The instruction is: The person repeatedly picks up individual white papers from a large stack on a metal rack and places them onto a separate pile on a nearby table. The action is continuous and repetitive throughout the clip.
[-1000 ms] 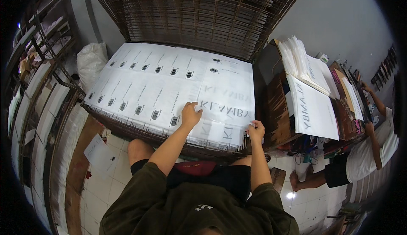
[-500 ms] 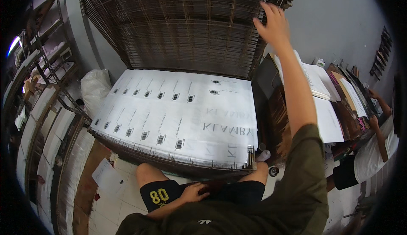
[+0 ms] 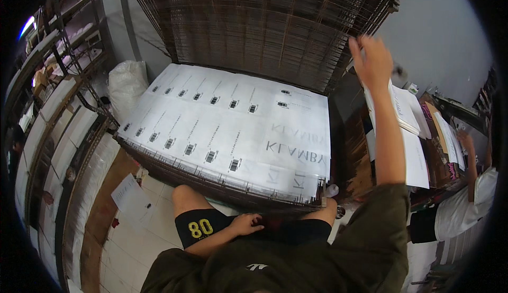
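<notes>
Raised wire drying racks (image 3: 264, 23), dark brown and stacked closely, lean back at the far side. Below them, white printed sheets (image 3: 222, 118) lie on the lowered racks, whose metal edges (image 3: 174, 161) show along the near side. My right hand (image 3: 374, 63) is lifted beside the right edge of the raised racks. Its fingers are apart, slightly blurred, and no object shows in them; whether a fingertip touches the rack wire is unclear. My left hand (image 3: 246, 224) rests in my lap with loosely bent fingers and holds nothing visible.
Shelving with white stacks (image 3: 58, 134) lines the left, near a plastic bag (image 3: 127, 84). A loose printed sheet (image 3: 132, 200) lies on the floor. At right, a table holds paper stacks (image 3: 415, 155); another person (image 3: 460, 208) works beyond it.
My right hand has moved down and to the right along the edge of the raised racks. The view has shifted slightly. My left hand stays in my lap.
</notes>
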### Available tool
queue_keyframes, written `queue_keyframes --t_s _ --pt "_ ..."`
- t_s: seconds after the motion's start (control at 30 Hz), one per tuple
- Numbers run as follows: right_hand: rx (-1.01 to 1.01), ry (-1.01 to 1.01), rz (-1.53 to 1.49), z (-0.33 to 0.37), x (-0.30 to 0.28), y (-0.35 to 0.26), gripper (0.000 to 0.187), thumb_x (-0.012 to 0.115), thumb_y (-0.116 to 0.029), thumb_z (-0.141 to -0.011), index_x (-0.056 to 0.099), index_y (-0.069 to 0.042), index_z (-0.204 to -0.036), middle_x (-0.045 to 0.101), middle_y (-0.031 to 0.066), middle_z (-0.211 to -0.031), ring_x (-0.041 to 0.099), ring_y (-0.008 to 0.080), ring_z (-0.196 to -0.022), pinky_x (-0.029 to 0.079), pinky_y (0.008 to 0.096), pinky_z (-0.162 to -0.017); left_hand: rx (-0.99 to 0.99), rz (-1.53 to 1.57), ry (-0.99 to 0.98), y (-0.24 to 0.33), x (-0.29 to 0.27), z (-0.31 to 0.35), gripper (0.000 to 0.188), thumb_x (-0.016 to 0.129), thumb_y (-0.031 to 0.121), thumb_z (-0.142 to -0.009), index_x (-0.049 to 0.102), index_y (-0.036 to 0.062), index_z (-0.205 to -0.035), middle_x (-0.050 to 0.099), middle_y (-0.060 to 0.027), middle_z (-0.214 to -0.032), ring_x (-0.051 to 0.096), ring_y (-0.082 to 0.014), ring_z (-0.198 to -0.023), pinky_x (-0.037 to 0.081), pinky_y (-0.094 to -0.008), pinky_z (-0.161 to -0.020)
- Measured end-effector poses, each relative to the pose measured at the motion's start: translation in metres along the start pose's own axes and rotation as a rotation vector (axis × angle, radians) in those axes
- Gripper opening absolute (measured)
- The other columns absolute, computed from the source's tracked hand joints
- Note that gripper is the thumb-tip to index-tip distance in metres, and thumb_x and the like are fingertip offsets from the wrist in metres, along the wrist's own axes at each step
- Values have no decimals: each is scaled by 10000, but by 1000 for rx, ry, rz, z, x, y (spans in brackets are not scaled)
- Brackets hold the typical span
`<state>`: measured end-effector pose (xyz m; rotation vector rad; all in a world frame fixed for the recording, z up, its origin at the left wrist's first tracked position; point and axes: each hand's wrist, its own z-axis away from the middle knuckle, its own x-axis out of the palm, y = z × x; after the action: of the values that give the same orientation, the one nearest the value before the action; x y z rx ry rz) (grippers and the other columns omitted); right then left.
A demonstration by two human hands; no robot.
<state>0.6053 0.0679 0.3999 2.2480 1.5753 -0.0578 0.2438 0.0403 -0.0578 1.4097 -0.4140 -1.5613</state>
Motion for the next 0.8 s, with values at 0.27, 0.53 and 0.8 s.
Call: queue_keyframes --t_s 0.27,0.53,0.8 --pt "156 -410 -252 255 -100 -147 230 773 -308 -651 628 -134 -687 515 16 -642 513 236 -707 406 335 -553 20 32 -1 -3 3 0 568 665 501 -777 580 87 -1156 653 -111 -976 641 -232 -874 509 -352 -768" --pt "269 -801 -413 339 -101 -183 212 753 -299 -690 675 -107 -734 607 23 -711 514 227 -796 387 369 -788 -5 26 -12 3 0 -1 561 683 484 -757 593 103 -1159 661 -99 -963 642 -229 -851 513 -347 -761" --pt "1214 293 -905 248 -110 -30 396 431 -238 -964 368 -95 -1328 533 99 -1077 522 210 -970 444 311 -799 -16 56 -17 -5 13 -6 536 715 427 -751 595 87 -1148 661 -103 -968 639 -218 -858 511 -343 -775"
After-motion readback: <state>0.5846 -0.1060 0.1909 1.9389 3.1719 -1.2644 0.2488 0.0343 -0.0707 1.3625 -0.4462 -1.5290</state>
